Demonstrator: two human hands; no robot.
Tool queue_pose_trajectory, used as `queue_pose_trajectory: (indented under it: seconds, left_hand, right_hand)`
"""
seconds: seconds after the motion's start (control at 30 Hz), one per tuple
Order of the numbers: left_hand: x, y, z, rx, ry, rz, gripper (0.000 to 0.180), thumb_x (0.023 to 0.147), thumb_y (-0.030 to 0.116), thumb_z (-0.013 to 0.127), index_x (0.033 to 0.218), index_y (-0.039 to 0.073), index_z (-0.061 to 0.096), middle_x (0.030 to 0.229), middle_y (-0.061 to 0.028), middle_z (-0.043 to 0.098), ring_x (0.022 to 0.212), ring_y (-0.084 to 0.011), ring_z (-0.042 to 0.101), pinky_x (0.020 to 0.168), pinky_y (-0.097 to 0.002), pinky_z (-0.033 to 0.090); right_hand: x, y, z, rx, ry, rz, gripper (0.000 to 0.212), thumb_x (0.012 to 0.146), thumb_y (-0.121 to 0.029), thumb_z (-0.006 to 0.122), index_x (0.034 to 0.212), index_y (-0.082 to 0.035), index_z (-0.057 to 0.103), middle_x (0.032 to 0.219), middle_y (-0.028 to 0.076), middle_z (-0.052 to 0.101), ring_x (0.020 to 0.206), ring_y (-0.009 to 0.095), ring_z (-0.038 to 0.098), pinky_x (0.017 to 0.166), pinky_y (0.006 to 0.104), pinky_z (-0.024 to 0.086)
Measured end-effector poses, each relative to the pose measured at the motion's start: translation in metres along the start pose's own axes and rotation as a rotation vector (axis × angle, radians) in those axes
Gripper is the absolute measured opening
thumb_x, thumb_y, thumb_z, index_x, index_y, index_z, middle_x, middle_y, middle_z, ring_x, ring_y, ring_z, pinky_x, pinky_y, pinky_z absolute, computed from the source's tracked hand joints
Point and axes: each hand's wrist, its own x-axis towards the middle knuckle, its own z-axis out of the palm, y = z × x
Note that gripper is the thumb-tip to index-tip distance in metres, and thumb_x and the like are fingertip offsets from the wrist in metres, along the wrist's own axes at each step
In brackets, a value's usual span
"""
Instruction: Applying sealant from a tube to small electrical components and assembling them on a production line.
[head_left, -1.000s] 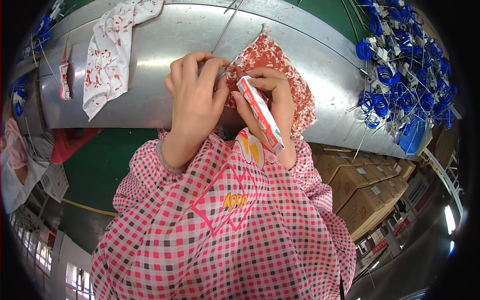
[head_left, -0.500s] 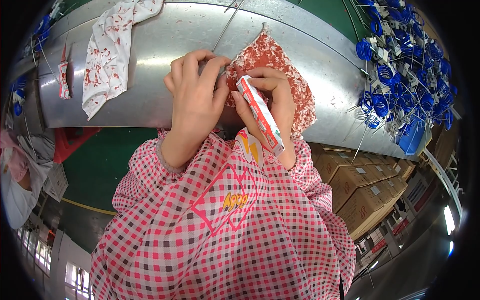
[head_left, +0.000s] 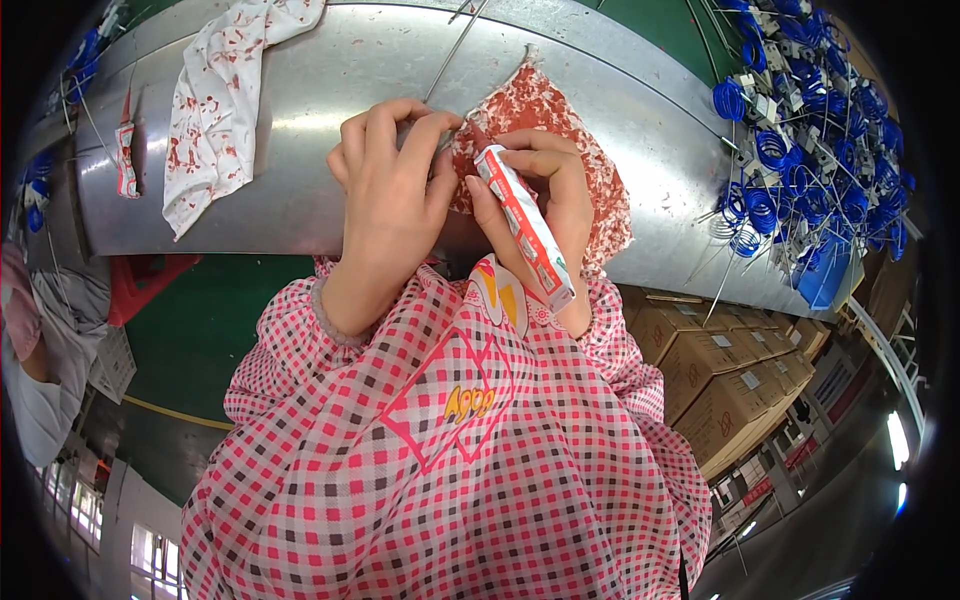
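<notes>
My left hand [head_left: 392, 190] is closed, its fingers bent over the metal worktop. A thin metal rod [head_left: 456, 52] runs in under these fingers; its held part is mostly hidden. My right hand [head_left: 560, 190] grips a white and red squeeze tube [head_left: 528, 225] on a slant. The tube's dark red tip [head_left: 476, 132] points at my left fingertips, close to them; whether it touches is unclear. Beneath the tube and right hand lies a red cloth [head_left: 590, 165] covered with whitish flecks.
A red-stained white cloth [head_left: 215, 120] and another small tube [head_left: 126, 160] lie on the metal worktop [head_left: 300, 190] at left. Blue coiled tubing with small boxes [head_left: 790, 150] heaps at right. Cardboard cartons [head_left: 715, 370] stand below right. Another person's sleeve [head_left: 60, 350] shows at far left.
The squeeze tube has tilted and shifted very slightly in my right hand. My left hand stays almost still. The other person's arm at far left has moved.
</notes>
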Motion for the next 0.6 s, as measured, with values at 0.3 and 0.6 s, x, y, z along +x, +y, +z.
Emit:
queue_pose_trajectory:
  seconds: [0.3,0.6]
  left_hand:
    - [-0.0005,-0.0012,0.0006,-0.001,0.007,-0.001,0.028,0.074,0.007,0.058,0.101,0.014,0.058,0.103,-0.0028,0.048,0.101,-0.0224,0.039,0.084,-0.036,0.026]
    - [0.0004,-0.001,0.0003,0.002,0.002,-0.002,0.028,0.074,0.008,0.059,0.101,0.014,0.057,0.103,-0.0027,0.048,0.101,-0.0223,0.039,0.085,-0.0361,0.026]
  right_hand:
    - [0.0017,0.0008,0.0011,-0.029,-0.004,-0.061,0.031,0.07,-0.005,0.07,0.091,-0.002,0.048,0.097,0.014,0.055,0.087,0.02,0.057,0.07,0.027,0.048]
    - [-0.0019,0.0021,0.0001,-0.022,-0.001,-0.01,0.031,0.07,-0.005,0.07,0.091,-0.002,0.049,0.097,0.014,0.055,0.087,0.021,0.057,0.07,0.0267,0.047]
